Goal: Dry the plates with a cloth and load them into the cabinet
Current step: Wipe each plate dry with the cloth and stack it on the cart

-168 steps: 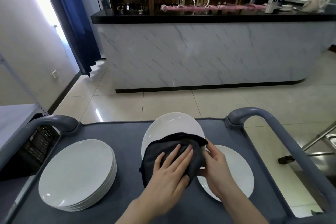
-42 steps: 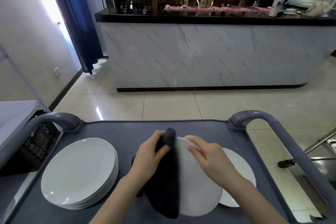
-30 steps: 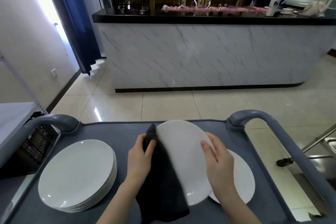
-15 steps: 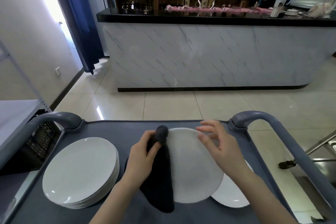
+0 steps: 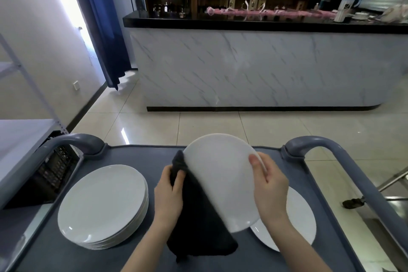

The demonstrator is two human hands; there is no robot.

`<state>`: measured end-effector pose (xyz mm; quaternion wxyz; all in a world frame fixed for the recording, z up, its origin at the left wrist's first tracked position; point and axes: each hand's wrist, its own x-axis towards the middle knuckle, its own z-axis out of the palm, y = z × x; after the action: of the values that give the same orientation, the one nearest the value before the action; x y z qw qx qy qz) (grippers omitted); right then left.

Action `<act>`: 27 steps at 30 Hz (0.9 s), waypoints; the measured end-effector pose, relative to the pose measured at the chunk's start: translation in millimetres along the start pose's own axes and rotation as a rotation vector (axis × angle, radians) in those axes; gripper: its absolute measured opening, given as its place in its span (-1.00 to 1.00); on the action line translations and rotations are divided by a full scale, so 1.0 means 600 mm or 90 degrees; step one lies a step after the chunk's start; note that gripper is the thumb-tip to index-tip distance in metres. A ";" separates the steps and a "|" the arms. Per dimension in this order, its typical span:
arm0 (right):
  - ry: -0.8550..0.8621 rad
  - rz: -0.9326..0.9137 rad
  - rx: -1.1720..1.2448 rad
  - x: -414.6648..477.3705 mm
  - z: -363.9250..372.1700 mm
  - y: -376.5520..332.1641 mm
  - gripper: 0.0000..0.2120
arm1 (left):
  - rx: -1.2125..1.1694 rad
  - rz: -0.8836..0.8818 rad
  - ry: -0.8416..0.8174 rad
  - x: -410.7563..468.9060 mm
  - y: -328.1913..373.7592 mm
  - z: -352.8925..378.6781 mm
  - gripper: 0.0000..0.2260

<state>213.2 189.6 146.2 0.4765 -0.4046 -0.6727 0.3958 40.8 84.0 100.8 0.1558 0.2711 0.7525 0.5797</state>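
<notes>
A white plate (image 5: 220,179) is held tilted above the grey cart top (image 5: 136,154). My right hand (image 5: 268,185) grips its right rim, thumb on the face. My left hand (image 5: 169,192) holds a black cloth (image 5: 198,225) against the plate's left edge; the cloth hangs down toward the cart. A stack of several white plates (image 5: 102,205) sits on the cart's left side. A single white plate (image 5: 297,223) lies flat on the right, partly hidden by my right arm.
The cart has grey tubular handles at the far left (image 5: 72,141) and right (image 5: 344,161). A metal shelf (image 5: 19,137) stands at the left. A marble-fronted bar counter (image 5: 254,66) with a black top is across the tiled floor.
The plate has been turned and tipped up between my hands. My right hand shifted from the plate's top edge to its right rim. The cloth stays on the left edge.
</notes>
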 end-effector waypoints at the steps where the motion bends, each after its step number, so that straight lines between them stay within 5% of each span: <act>1: 0.037 0.031 0.025 -0.009 0.008 0.000 -0.84 | -0.013 -0.032 0.027 -0.010 -0.005 0.009 -0.91; 5: 0.109 0.132 0.100 -0.027 0.026 0.009 -0.83 | -0.053 -0.121 0.066 -0.037 -0.017 0.035 -0.91; 8: 0.062 0.084 0.069 -0.027 0.014 0.013 -0.84 | -0.028 -0.084 0.026 -0.028 -0.019 0.026 -0.92; 16: -0.307 -0.061 -0.159 0.010 -0.029 0.017 -0.85 | 0.166 0.180 -0.222 0.018 0.015 -0.008 -0.87; 19: -0.365 -0.087 -0.190 0.007 -0.019 0.018 -0.85 | 0.218 0.216 -0.264 0.012 0.020 0.005 -0.82; 23: -0.249 -0.045 -0.085 -0.003 -0.024 0.017 -0.86 | 0.137 0.120 -0.134 0.007 0.001 0.006 -0.90; 27: 0.013 0.054 0.048 -0.015 -0.005 0.003 -0.85 | 0.036 -0.064 0.008 -0.020 -0.021 0.016 -0.91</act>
<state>218.5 182.5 142.7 0.4809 -0.4191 -0.6346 0.4364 52.9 82.4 85.3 0.1724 0.2340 0.7820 0.5514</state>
